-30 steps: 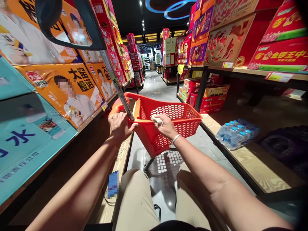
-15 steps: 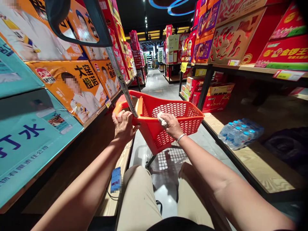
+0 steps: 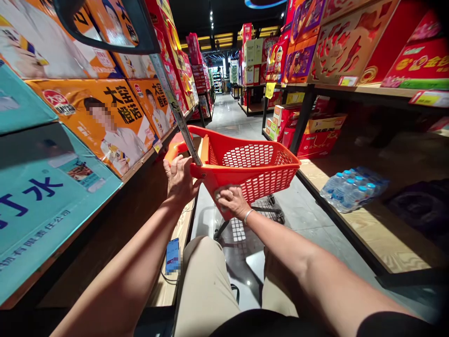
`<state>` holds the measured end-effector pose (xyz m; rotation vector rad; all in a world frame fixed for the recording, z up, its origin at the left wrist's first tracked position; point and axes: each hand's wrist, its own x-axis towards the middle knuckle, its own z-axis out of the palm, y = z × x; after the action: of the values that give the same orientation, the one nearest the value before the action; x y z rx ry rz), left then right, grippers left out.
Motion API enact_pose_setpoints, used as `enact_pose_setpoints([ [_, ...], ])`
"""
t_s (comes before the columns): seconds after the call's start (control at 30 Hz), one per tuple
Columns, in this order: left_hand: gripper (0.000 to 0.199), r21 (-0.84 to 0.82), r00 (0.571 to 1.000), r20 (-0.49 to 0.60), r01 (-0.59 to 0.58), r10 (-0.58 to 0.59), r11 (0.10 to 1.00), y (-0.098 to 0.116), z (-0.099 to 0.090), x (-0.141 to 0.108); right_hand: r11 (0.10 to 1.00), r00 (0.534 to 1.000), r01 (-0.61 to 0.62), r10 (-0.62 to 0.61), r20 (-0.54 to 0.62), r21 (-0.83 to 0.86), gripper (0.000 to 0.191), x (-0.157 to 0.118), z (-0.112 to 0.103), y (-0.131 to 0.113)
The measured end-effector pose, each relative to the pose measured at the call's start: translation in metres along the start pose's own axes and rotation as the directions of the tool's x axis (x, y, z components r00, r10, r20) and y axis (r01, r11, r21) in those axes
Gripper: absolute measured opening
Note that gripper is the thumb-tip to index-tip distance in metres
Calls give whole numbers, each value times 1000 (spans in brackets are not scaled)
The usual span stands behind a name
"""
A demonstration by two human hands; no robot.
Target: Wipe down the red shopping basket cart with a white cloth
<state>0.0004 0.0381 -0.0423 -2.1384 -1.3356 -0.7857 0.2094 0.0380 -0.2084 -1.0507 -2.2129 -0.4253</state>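
Note:
A red plastic shopping cart with perforated walls stands in front of my knees, its handle at the left. My left hand is wrapped round the handle end beside the metal pole. Lower down, my right hand presses a pale cloth against the solid side panel of the basket; the fingers cover most of the cloth. A bracelet circles the right wrist.
At the left, a low wooden shelf holds a phone with a cable, below stacked orange boxes. A pack of water bottles lies on the right lower shelf. Cartons line the aisle.
My right hand has moved down and left with the cloth, from the basket's top rim to its side panel. My left hand keeps its hold. The view has shifted slightly.

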Motion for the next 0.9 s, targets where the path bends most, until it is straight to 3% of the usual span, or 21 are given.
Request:
enact_pose_setpoints([
  [0.1,81,-61,999,22,40,-39,997,1,-3,2,999,991,38,-38,130,4,14,-38,5,7],
  [0.17,85,-71,996,56,72,-68,995,6,-8,1,998,989,31,-37,146,45,15,-39,-11,14],
  [0.3,73,-49,988,60,143,-140,989,34,-17,-1,993,998,-67,64,25,98,24,5,-60,38],
  [0.37,69,-44,995,59,84,-81,996,53,-15,5,985,988,-128,136,-66,112,28,29,-76,50],
  [0.47,67,-64,988,135,-62,70,996,77,-5,24,964,965,-220,238,-114,149,26,36,-71,52],
  [0.63,54,-6,930,345,-131,125,991,87,17,47,944,945,-298,271,183,140,23,-17,-23,31],
  [0.7,48,47,920,368,-162,134,986,85,22,48,951,937,-274,230,262,145,23,-31,-18,31],
  [0.8,43,78,928,345,-176,139,981,82,25,47,962,940,-228,177,292,151,28,-24,-38,49],
  [0.9,40,61,922,356,-186,152,981,80,25,47,961,967,-250,243,72,114,32,3,-72,76],
])
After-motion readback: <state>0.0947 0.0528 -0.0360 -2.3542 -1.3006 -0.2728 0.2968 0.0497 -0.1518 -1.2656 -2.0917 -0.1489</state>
